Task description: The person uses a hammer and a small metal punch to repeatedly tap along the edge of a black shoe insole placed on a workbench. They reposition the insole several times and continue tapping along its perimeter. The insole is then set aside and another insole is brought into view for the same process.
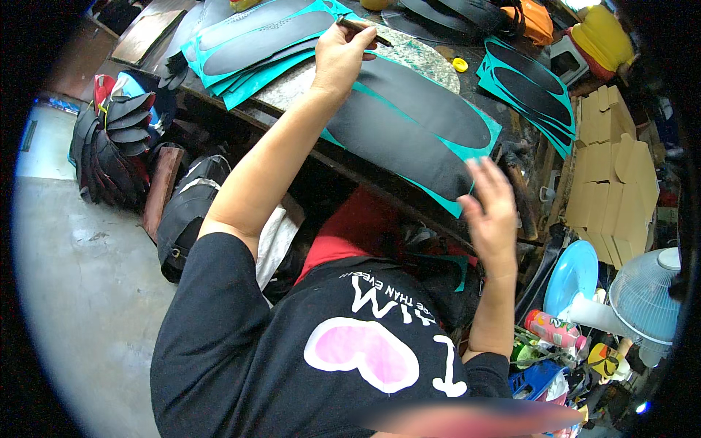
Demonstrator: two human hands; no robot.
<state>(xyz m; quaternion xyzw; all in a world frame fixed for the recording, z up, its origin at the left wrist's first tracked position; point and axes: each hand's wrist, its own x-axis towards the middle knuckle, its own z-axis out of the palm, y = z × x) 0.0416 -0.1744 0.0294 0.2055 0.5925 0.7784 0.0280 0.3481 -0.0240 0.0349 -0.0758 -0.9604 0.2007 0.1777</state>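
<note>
My left hand (341, 60) is closed around a slim dark pen-like tool (364, 31) above the far left part of a sheet. That teal sheet (412, 120) carries large black sole-shaped pieces and lies across the stone slab and table edge in front of me. My right hand (491, 208), slightly blurred, is at the sheet's near right corner with its fingers stretched out and nothing held. Whether its fingertips touch the sheet, I cannot tell. Left of the sheet lies a stack of similar teal-and-black sheets (266, 44).
More teal-and-black sheets (529, 91) lie at the right, beside cardboard boxes (613, 179). A yellow ring-like piece (459, 65) sits on the stone slab (431, 58). A fan (646, 292) and pink bottle (555, 328) stand at right; bundled black soles (120, 146) stand left.
</note>
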